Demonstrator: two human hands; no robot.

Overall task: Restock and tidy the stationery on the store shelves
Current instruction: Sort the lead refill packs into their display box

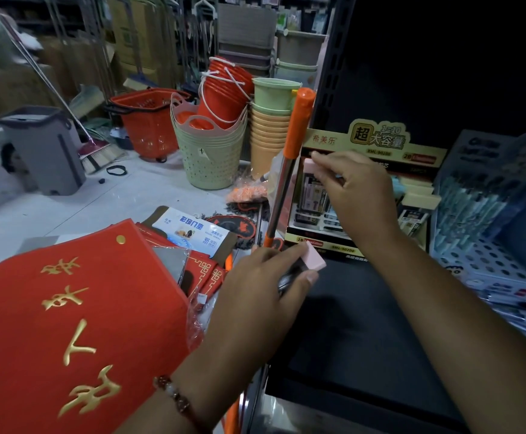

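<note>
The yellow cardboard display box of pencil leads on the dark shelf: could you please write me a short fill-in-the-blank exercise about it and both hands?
1. The right hand pinches a small ___ case at the top of the yellow cardboard display box.
2. The left hand holds a pink-capped case and wears a beaded ___ at the wrist.
3. The pole leaning beside the box has an ___ grip.

Missing words: pink; bracelet; orange

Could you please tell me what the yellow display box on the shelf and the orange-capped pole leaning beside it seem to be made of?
The yellow display box looks like printed cardboard: flat folded panels, matte print, cut edges. The pole seems to be shiny metal tubing, judging by its reflective silver shaft, with orange sleeves that look like matte plastic, though that is less certain.
</note>
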